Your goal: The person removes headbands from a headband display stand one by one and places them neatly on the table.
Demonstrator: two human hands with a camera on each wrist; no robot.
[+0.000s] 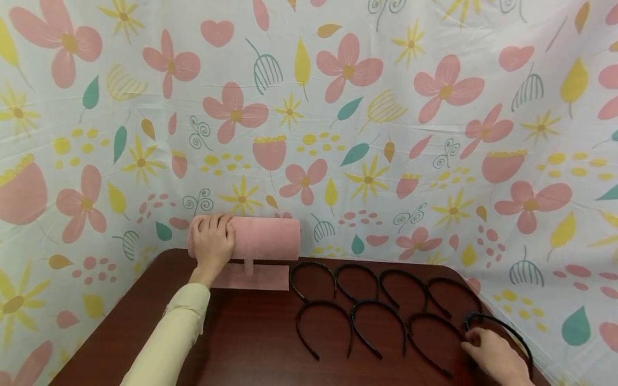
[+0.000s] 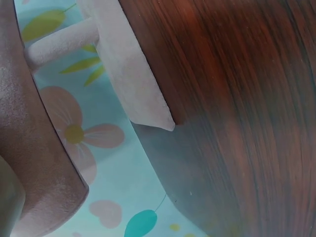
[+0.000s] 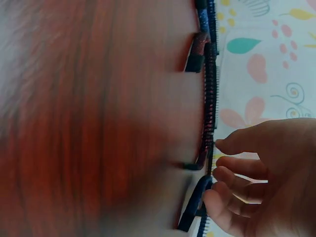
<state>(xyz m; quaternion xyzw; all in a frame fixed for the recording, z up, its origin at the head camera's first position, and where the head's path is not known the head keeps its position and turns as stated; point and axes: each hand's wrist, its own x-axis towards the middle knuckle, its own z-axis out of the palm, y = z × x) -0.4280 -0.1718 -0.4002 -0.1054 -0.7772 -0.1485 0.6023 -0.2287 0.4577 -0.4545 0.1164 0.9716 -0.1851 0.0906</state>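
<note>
A pink plush T-bar display stand stands at the back left of the table. My left hand holds the left end of its roll, fingers curled over the top. In the left wrist view, the roll and flat base show beside the table edge. At the far right, a dark headband lies near the table edge. My right hand is at its near-left side, with loosely bent, spread fingers. In the right wrist view, fingertips meet the dark blue headband; no firm pinch shows.
Several other dark headbands lie in two rows on the brown table, between the stand and my right hand. A flower-patterned cloth hangs behind and around the table.
</note>
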